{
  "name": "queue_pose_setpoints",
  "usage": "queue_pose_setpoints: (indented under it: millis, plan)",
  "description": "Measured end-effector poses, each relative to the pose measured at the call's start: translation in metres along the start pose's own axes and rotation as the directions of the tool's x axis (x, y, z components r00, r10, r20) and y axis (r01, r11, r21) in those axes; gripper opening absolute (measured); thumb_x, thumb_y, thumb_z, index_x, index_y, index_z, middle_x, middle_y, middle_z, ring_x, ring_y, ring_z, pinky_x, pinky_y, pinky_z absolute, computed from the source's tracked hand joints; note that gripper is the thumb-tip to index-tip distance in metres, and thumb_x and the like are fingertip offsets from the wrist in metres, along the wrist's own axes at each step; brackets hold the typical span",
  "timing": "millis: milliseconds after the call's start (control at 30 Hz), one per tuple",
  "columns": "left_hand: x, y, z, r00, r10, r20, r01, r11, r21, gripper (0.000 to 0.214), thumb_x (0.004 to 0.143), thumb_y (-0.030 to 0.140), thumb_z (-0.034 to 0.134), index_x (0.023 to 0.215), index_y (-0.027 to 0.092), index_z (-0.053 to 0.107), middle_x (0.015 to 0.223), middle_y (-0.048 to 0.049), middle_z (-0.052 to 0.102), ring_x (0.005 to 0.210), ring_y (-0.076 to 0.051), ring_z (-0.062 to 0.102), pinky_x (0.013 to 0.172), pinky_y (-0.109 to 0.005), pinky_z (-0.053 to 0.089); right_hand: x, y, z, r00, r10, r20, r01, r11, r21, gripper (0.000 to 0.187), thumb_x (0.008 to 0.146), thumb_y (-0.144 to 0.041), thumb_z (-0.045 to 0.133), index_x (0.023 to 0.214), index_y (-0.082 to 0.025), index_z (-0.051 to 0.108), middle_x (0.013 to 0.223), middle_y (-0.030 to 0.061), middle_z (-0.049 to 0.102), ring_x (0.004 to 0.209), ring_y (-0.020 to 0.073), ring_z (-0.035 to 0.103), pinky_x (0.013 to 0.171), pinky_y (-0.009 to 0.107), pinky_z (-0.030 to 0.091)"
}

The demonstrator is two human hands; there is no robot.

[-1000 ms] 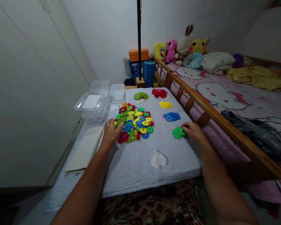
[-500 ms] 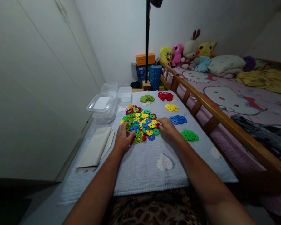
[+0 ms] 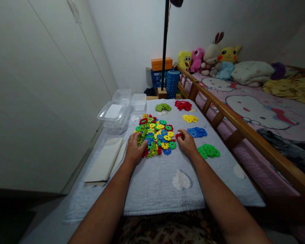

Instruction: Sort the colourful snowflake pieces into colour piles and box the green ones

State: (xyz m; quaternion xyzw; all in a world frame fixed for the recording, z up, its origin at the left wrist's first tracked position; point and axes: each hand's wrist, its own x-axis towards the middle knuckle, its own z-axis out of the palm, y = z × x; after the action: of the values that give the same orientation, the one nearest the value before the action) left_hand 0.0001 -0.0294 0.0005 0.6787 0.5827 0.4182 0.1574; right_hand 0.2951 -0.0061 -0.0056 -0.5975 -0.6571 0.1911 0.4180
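A mixed heap of flat plastic snowflake pieces (image 3: 156, 134) in red, yellow, green and blue lies on a pale quilted blanket (image 3: 167, 176). My left hand (image 3: 134, 149) rests on the heap's near left edge, fingers curled over the pieces. My right hand (image 3: 186, 141) is just right of the heap, pinching a small red piece (image 3: 178, 135). Sorted piles lie to the right: dark green (image 3: 208, 151), blue (image 3: 197, 132), yellow (image 3: 189, 118), red (image 3: 183, 105) and light green (image 3: 163, 107).
Clear plastic containers (image 3: 114, 115) stand left of the heap, and a folded cream cloth (image 3: 105, 159) lies near them. A wooden bed rail (image 3: 239, 132) runs along the right. A black pole (image 3: 164, 47) on a wooden block stands at the far end. White cupboard doors (image 3: 40, 84) close off the left.
My right hand left the dark green pile, crossed left to the mixed heap, and now holds a red piece. My left hand stayed on the heap. The camera view shifted slightly.
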Motion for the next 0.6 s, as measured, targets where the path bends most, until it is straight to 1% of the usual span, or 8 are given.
queue_pose_setpoints:
  millis: [100, 167, 267, 367, 433, 500, 567, 600]
  plan:
    - [0.001, 0.0, -0.001, 1.0, 0.0, -0.019, 0.0, 1.0, 0.003, 0.04, 0.088, 0.043, 0.058, 0.121, 0.021, 0.06, 0.13, -0.0132, 0.057, 0.129, -0.03, 0.053, 0.116, -0.048, 0.039, 0.0, 0.0, 0.0, 1.0, -0.001, 0.002, 0.001, 1.0, 0.029, 0.027, 0.078, -0.029, 0.053, 0.099, -0.021, 0.069, 0.1, 0.0073, 0.072, 0.093, 0.0219, 0.063, 0.087, 0.035, 0.048]
    - [0.002, -0.001, 0.0, 1.0, -0.009, -0.027, 0.009, 1.0, 0.002, 0.038, 0.088, 0.043, 0.058, 0.119, 0.021, 0.061, 0.127, -0.0125, 0.059, 0.127, -0.03, 0.054, 0.115, -0.049, 0.04, -0.002, 0.0, 0.001, 1.0, 0.019, 0.001, -0.019, 0.999, 0.043, 0.024, 0.078, -0.031, 0.053, 0.094, -0.021, 0.067, 0.094, 0.006, 0.072, 0.086, 0.0211, 0.063, 0.082, 0.034, 0.049]
    - [0.004, -0.003, 0.003, 0.999, -0.016, -0.038, 0.016, 1.0, -0.002, 0.038, 0.088, 0.044, 0.057, 0.117, 0.021, 0.061, 0.125, -0.0126, 0.06, 0.124, -0.03, 0.055, 0.114, -0.049, 0.041, -0.004, -0.001, 0.003, 0.997, 0.066, -0.028, -0.064, 0.996, 0.069, 0.019, 0.074, -0.029, 0.053, 0.088, -0.022, 0.063, 0.082, 0.0026, 0.068, 0.073, 0.0191, 0.06, 0.073, 0.032, 0.048]
    - [0.004, -0.005, 0.007, 0.998, -0.022, -0.059, 0.022, 1.0, 0.0, 0.038, 0.087, 0.045, 0.058, 0.117, 0.022, 0.061, 0.125, -0.0123, 0.06, 0.126, -0.031, 0.055, 0.115, -0.049, 0.04, 0.005, -0.001, -0.001, 0.995, 0.095, -0.03, -0.093, 0.993, 0.071, 0.018, 0.069, -0.025, 0.054, 0.084, -0.022, 0.062, 0.08, 0.0017, 0.066, 0.074, 0.0189, 0.059, 0.072, 0.032, 0.047]
    - [0.004, -0.006, 0.008, 0.998, -0.029, -0.064, 0.029, 1.0, 0.004, 0.038, 0.087, 0.045, 0.059, 0.117, 0.023, 0.061, 0.127, -0.0121, 0.059, 0.127, -0.031, 0.055, 0.115, -0.05, 0.04, 0.022, -0.001, -0.008, 0.997, 0.078, -0.019, -0.078, 0.997, 0.031, 0.018, 0.066, -0.023, 0.056, 0.082, -0.022, 0.064, 0.085, 0.0028, 0.066, 0.076, 0.0188, 0.059, 0.072, 0.032, 0.048]
    - [0.004, -0.006, 0.009, 0.998, -0.032, -0.061, 0.033, 0.999, 0.014, 0.038, 0.088, 0.046, 0.058, 0.118, 0.023, 0.061, 0.127, -0.0122, 0.059, 0.127, -0.031, 0.055, 0.115, -0.05, 0.04, 0.048, 0.001, -0.019, 0.999, 0.03, -0.022, -0.031, 0.999, -0.025, 0.017, 0.065, -0.023, 0.059, 0.08, -0.022, 0.065, 0.089, 0.0035, 0.065, 0.076, 0.0181, 0.057, 0.073, 0.031, 0.047]
    - [0.004, -0.005, 0.009, 0.998, -0.032, -0.057, 0.034, 0.999, 0.03, 0.039, 0.088, 0.046, 0.058, 0.119, 0.022, 0.061, 0.128, -0.0133, 0.059, 0.128, -0.032, 0.054, 0.115, -0.051, 0.04, 0.079, 0.005, -0.029, 1.0, 0.002, -0.029, -0.004, 0.998, -0.065, 0.016, 0.065, -0.022, 0.059, 0.08, -0.021, 0.066, 0.083, 0.0019, 0.063, 0.074, 0.0174, 0.056, 0.072, 0.03, 0.046]
    - [0.004, -0.005, 0.009, 0.998, -0.032, -0.054, 0.034, 0.999, 0.037, 0.04, 0.088, 0.046, 0.058, 0.119, 0.021, 0.061, 0.128, -0.0139, 0.059, 0.128, -0.033, 0.054, 0.115, -0.052, 0.04, 0.095, 0.009, -0.033, 0.999, 0.013, -0.031, -0.015, 0.997, -0.075, 0.017, 0.065, -0.021, 0.059, 0.081, -0.021, 0.066, 0.079, 0.0008, 0.063, 0.073, 0.0171, 0.055, 0.072, 0.03, 0.045]
